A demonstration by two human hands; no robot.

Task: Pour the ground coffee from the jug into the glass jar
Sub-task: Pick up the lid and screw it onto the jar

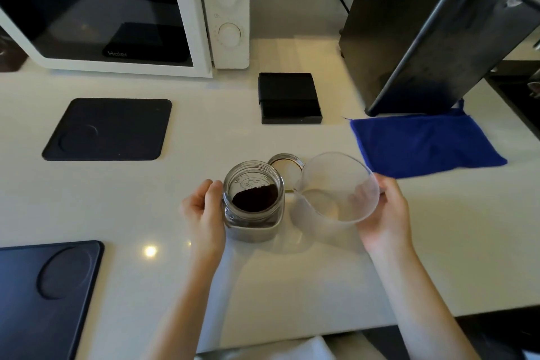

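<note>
A square glass jar [253, 213] stands upright on the white counter, its mouth uncovered, with dark ground coffee [254, 198] heaped inside toward the right. My left hand [204, 213] grips the jar's left side. A clear plastic jug [336, 188] is held in my right hand [385, 213], tilted with its spout pointing left and down, just right of the jar's rim. The jug looks empty inside. The jar's round lid [285, 164] lies on the counter behind the two.
A blue cloth [423, 143] lies at the right. A black scale [289, 98] sits behind the jar. Two dark mats [108, 128] [43, 295] lie at the left. A white microwave [117, 9] and a black machine [423, 23] stand at the back.
</note>
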